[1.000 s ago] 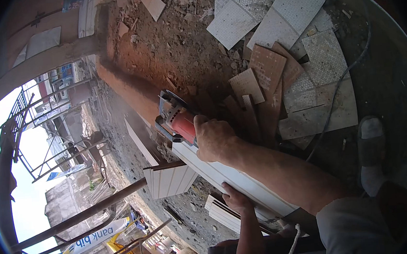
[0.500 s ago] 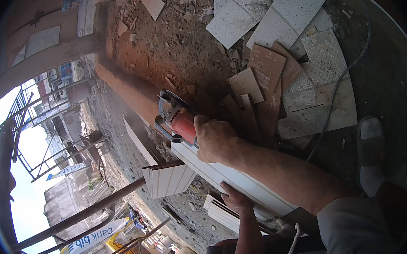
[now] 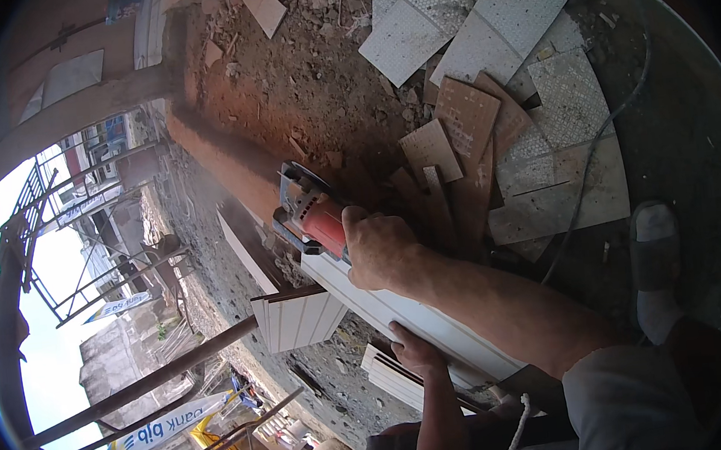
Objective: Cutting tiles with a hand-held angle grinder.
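My right hand (image 3: pixel 380 253) is wrapped round a red power cutting tool (image 3: pixel 321 220) with a dark metal guard. The tool sits at the far end of a long white striped panel (image 3: pixel 434 334), and a reddish dusty streak (image 3: pixel 216 143) extends beyond it. Below and left of my right forearm, my left hand (image 3: pixel 419 357) grips the panel's edge with curled fingers. Shorter striped pieces (image 3: pixel 301 324) lie beside the long panel, and more (image 3: pixel 382 373) lie near my left hand. The tool's blade is too obscured to make out.
Broken white tiles (image 3: pixel 489 25) and brown tiles (image 3: pixel 466 113) lie on rubble to the upper right. A cord (image 3: pixel 595 162) crosses them. A foot (image 3: pixel 654 251) stands at right. Metal poles (image 3: pixel 176 365) and scaffolding (image 3: pixel 60 225) line the left, with banners (image 3: pixel 163 422) behind.
My hands, the tool and the panel hold almost the same positions. The whole view has shifted very slightly, with the tiles sitting a little farther left in it now.
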A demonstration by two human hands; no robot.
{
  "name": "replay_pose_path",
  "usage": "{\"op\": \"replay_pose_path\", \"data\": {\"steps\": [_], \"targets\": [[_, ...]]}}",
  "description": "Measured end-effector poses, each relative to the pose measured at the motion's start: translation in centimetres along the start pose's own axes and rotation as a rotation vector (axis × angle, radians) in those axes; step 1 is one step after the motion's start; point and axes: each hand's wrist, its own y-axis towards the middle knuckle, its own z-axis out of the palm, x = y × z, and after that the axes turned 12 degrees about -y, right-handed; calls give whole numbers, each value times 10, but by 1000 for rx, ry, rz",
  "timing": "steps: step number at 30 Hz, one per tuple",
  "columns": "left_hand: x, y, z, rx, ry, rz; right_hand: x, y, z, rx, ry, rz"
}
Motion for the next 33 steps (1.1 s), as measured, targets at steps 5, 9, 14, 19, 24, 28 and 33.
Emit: {"op": "replay_pose_path", "data": {"steps": [5, 9, 14, 19, 24, 28, 33], "targets": [[-3, 0, 0, -25, 42, -7, 1, -1, -1, 12, 2, 4], [-3, 1, 0, -25, 60, -10, 0, 0, 0, 25, -2, 10], [-4, 1, 0, -27, 103, -11, 0, -2, 0, 20, -1, 7], [-6, -3, 2, -39, 109, -24, -2, -2, 2, 9, 4, 7], [-1, 0, 0, -33, 68, -27, -2, -4, 3, -14, 5, -10], [3, 3, -2, -21, 80, -21, -3, -8, 1, -20, -7, -9], [-5, -3, 2, -54, 97, -10, -4, -8, 4, -23, -16, -16]]}}
